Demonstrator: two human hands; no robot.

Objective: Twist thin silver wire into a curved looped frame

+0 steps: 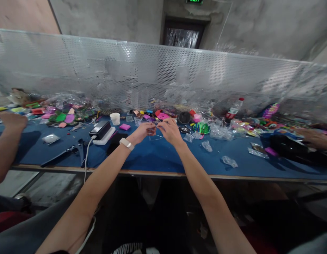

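Note:
Above the blue tabletop (153,158) my two hands almost meet. My left hand (144,132), with a pale band on its wrist, is closed in a pinch. My right hand (169,130) also pinches, its fingertips close to those of the left. A thin pale cord (156,139) runs between the fingers and hangs in a small loop beneath them. Anything smaller at the fingertips is too fine to make out. Left of my hands lie a pink packet (124,127) and a dark flat object (116,144), partly behind my left forearm.
A black adapter (100,129) rests on a white power strip (106,137). Pliers (60,156), a white cup (115,119) and a bottle (234,110) stand or lie about. Colourful pieces line the perforated screen (142,77). Other people's hands (14,121) work at both sides.

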